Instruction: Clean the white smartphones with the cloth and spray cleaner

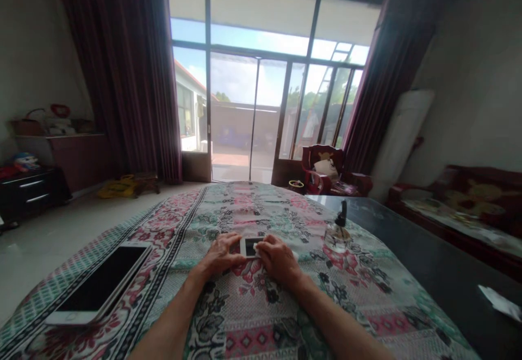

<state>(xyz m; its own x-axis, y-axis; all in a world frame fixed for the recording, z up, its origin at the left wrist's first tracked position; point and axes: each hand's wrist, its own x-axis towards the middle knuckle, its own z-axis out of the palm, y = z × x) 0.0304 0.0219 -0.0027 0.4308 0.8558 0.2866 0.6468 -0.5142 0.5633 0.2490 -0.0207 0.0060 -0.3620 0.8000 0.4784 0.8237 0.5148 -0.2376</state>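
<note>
A small white smartphone [249, 247] with a dark screen lies sideways on the patterned tablecloth [244, 208], between my hands. My left hand [222, 252] grips its left end, thumb along the near edge and fingers along the far edge. Over the right end of the screen, my right hand [279, 256] is closed with its fingertips pinched. A bit of white wipe [256, 247] shows at those fingertips, pressed against the screen; most of it is hidden by the hand. To the right stands a clear spray bottle [337, 236] with a black nozzle.
A larger white device with a black screen [101, 281] lies at the table's left, apparently on another flat item. A dark table [403, 251] adjoins on the right, with a crumpled white paper [501, 303] on it. Beyond are a wooden armchair [322, 167] and glass doors [248, 115].
</note>
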